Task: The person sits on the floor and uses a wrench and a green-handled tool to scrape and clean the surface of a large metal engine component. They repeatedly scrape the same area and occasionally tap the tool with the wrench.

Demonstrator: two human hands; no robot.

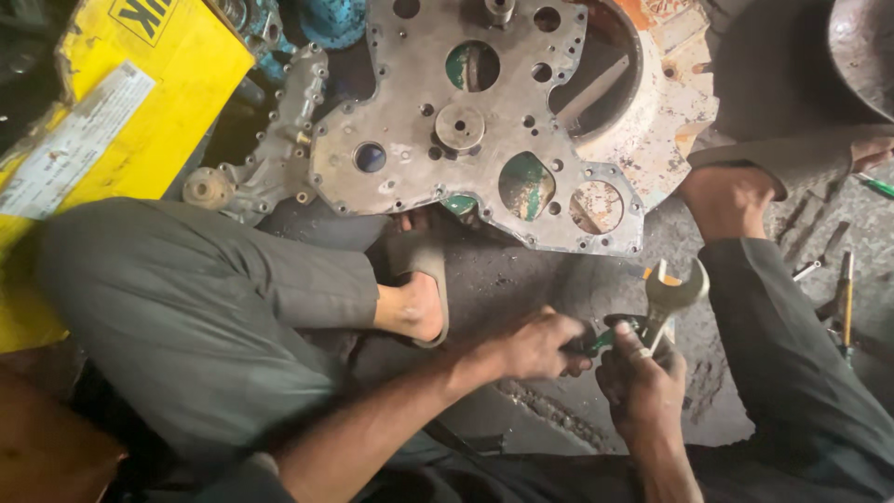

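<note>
A large open-ended wrench (672, 300) stands nearly upright in the lower right of the head view, its forked jaw at the top, its shank running down into the right hand (641, 387); that hand is clenched around the lower shank, fingers wrapped tight, a pale ring or band showing on one finger; just left of the wrench, touching or nearly touching it, sits a small green-handled tool (605, 337), gripped in the left hand (535, 343), which is curled closed over its handle; the two hands meet at that spot, knuckles just apart; what the green tool's tip bears on is hidden between the hands, perhaps a small dark part, though I cannot tell.

Both hands hover low over the grimy floor (521, 275), between the person's bent legs in grey trousers (196, 307); a sandalled foot (417, 300) lies to the left of the hands, the other foot (726, 197) above and to the right; beyond the feet a big grey metal cover plate (419, 149), pierced with round holes, leans against a rust-coloured housing (666, 112); a yellow box (112, 112) lies at far left; loose screwdrivers (846, 298) lie on the floor at far right.
</note>
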